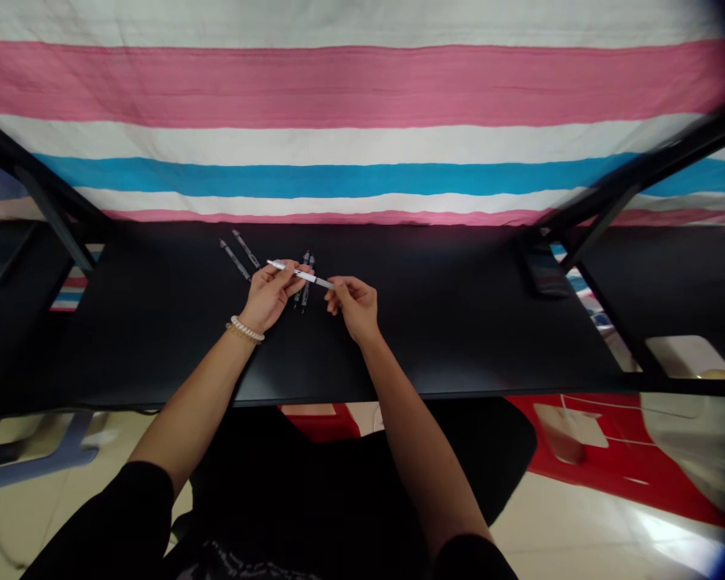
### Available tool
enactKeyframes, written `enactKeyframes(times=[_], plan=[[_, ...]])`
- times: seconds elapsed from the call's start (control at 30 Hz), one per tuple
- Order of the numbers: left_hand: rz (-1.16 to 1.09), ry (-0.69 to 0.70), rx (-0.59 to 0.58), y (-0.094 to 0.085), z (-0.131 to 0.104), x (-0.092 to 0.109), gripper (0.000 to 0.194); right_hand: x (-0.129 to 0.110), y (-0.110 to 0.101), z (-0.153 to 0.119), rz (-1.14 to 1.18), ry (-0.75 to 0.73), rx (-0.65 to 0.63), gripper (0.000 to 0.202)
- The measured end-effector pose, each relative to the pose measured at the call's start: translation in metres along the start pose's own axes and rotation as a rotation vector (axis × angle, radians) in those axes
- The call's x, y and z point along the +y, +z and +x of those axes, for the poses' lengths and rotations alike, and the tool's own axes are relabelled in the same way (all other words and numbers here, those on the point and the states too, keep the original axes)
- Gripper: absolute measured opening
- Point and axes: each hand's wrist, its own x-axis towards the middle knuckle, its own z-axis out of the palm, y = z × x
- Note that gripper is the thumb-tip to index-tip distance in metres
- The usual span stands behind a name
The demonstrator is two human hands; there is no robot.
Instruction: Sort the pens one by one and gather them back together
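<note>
Both hands pinch 1 white pen [300, 275] just above the black bench [459, 322]: left hand [270, 294] on its barrel, right hand [354, 306] on its tip. 4 dark pens [242, 256] lie behind it.

A single head-worn camera looks forward and steeply down from above the seated person, its field running from the lap at 6 o'clock across the matte black worktop [447, 322] to the pink, white and blue striped cloth [362, 121] at 12 o'clock. It sits near, about an arm's reach from the worktop's middle. The wide lens bends the edges.
</note>
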Motion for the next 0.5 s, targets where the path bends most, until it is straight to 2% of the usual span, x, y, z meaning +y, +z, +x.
enactKeyframes(times=[0.13,0.27,0.4,0.5], plan=[[-0.021,0.018,-0.008,-0.0003,0.0006,0.0000,0.019,-0.0018,0.0003,0.0005,-0.004,-0.071,0.036,0.038],[-0.010,0.010,0.006,-0.0004,0.0011,0.0001,0.017,-0.0011,-0.0004,0.0000,-0.030,0.049,0.018,0.040],[-0.005,0.020,0.017,-0.0007,0.0016,0.0003,0.019,0.0004,-0.0016,-0.0003,-0.087,-0.055,0.020,0.042],[-0.004,0.019,0.017,-0.0009,0.0017,0.0000,0.019,0.0011,-0.0016,-0.0005,-0.059,0.011,-0.005,0.049]])
